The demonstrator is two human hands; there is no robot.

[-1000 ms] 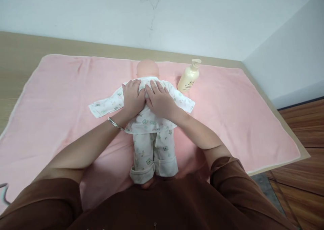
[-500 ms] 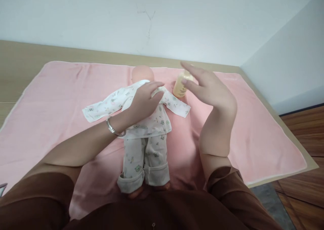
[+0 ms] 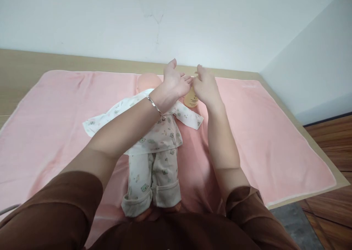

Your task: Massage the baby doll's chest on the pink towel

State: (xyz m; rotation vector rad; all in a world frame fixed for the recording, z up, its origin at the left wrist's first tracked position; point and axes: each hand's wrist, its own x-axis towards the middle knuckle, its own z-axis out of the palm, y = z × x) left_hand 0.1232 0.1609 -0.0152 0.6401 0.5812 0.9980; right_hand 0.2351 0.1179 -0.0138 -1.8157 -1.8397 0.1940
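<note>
My left hand [image 3: 176, 81] is palm up with its fingers stretched toward the pump bottle [image 3: 191, 99], in front of its upper part. My right hand [image 3: 206, 87] is at the top of this yellowish bottle, its fingers bent over the pump. The hands hide most of the bottle's upper half, and dark print shows on its lower part. Below my left forearm a baby doll [image 3: 149, 82] lies on its back, its head toward the wall. It wears a white printed top [image 3: 154, 140] with the sleeves spread and matching trousers [image 3: 140, 175] with rolled cuffs.
A pink blanket [image 3: 264, 140] covers most of the wooden table [image 3: 24, 61]. A white wall [image 3: 90, 22] rises behind it. Wood-patterned flooring or panelling [image 3: 330, 143] lies beyond the table's right edge.
My left hand has moved from above the doll's chest up and right to the bottle and turned palm up. My right hand has turned inward and closed over the bottle's top.
</note>
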